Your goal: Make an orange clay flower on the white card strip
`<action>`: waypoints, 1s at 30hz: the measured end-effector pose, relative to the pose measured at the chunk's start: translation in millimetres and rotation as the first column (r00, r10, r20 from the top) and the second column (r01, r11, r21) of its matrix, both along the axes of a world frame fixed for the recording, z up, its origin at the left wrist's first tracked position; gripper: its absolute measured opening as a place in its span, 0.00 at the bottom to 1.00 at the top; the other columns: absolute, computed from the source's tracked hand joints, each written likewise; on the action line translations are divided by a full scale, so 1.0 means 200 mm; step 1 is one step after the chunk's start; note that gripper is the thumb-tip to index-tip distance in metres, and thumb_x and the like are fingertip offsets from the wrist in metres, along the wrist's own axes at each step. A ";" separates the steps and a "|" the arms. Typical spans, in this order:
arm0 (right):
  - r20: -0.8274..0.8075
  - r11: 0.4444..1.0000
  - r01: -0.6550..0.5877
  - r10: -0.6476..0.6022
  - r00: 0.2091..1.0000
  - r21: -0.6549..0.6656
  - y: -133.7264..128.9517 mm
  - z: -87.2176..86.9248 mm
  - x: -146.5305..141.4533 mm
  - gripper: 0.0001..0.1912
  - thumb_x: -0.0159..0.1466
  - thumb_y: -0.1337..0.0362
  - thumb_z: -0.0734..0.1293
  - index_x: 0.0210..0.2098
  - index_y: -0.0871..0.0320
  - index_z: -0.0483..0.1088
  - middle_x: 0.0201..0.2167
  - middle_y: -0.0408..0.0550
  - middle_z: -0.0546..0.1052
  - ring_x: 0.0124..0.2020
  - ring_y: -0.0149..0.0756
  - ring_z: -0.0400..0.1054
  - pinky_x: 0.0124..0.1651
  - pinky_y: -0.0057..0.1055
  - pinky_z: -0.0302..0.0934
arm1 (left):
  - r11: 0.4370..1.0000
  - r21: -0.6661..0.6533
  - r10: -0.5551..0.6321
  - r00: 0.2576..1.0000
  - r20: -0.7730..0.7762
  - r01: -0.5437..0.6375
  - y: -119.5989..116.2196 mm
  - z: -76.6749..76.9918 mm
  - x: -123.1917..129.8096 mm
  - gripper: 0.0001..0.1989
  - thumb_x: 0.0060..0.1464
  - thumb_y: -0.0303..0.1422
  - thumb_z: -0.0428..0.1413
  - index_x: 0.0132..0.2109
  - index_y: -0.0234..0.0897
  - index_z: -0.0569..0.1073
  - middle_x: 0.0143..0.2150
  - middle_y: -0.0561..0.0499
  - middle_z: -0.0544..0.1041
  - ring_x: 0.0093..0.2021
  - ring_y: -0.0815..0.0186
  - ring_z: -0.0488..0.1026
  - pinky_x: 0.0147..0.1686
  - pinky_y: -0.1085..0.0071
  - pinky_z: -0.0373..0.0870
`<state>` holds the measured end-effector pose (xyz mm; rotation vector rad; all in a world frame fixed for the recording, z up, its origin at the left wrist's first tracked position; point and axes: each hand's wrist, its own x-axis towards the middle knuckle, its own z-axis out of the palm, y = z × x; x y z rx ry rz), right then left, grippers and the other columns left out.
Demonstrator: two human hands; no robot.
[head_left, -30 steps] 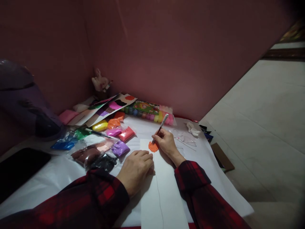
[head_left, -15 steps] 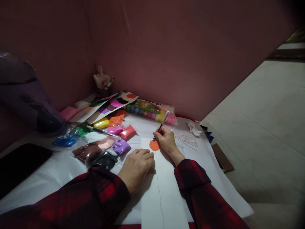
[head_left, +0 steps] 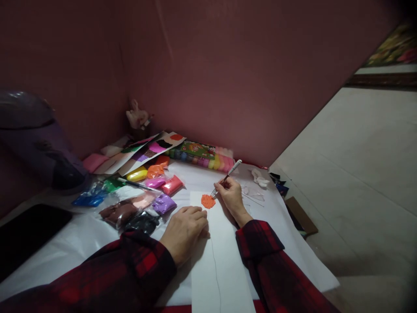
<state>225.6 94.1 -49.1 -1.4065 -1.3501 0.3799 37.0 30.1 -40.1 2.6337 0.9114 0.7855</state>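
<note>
A long white card (head_left: 224,278) with a thin curving line lies before me, an orange clay patch (head_left: 207,201) near its far end. My right hand (head_left: 233,198) is closed round a fork (head_left: 227,173) with a pale handle end; its tines touch the right part of the patch. Textured marks show on the clay. On the card's left edge rests my left hand (head_left: 188,230), its fingers curled together and its fingertips partly hidden, so what may be under them does not show.
Bags of coloured clay, one purple (head_left: 163,204), lie left of the card. Behind them are painted cards (head_left: 153,152) and a pack of clay sticks (head_left: 202,155). A black phone-like slab (head_left: 32,234) is at the left, crumpled tissue (head_left: 259,178) at the right.
The fork has tilted over to the right, its tines now at the right side of the orange patch. The view has shifted slightly. My left hand stays on the card.
</note>
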 end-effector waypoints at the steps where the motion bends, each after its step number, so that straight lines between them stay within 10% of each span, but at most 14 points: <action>1: 0.006 1.000 -0.020 0.020 1.000 -0.011 -0.01 0.00 0.00 0.08 0.52 0.60 0.67 0.23 0.58 0.66 0.18 0.41 0.68 0.21 0.32 0.62 0.27 0.29 0.58 | 1.000 -0.005 0.001 1.000 -0.010 -0.001 0.00 0.00 0.00 0.04 0.52 0.31 0.60 0.31 0.36 0.75 0.38 0.51 0.79 0.45 0.60 0.73 0.46 0.62 0.67; 30: 0.112 0.987 -0.119 0.131 0.985 -0.109 0.04 0.00 0.00 0.06 0.53 0.62 0.66 0.23 0.58 0.68 0.20 0.42 0.71 0.23 0.33 0.64 0.28 0.28 0.58 | 1.000 -0.010 -0.009 1.000 0.006 0.009 0.00 0.01 0.00 0.05 0.54 0.31 0.57 0.31 0.37 0.75 0.37 0.51 0.79 0.43 0.61 0.73 0.45 0.63 0.65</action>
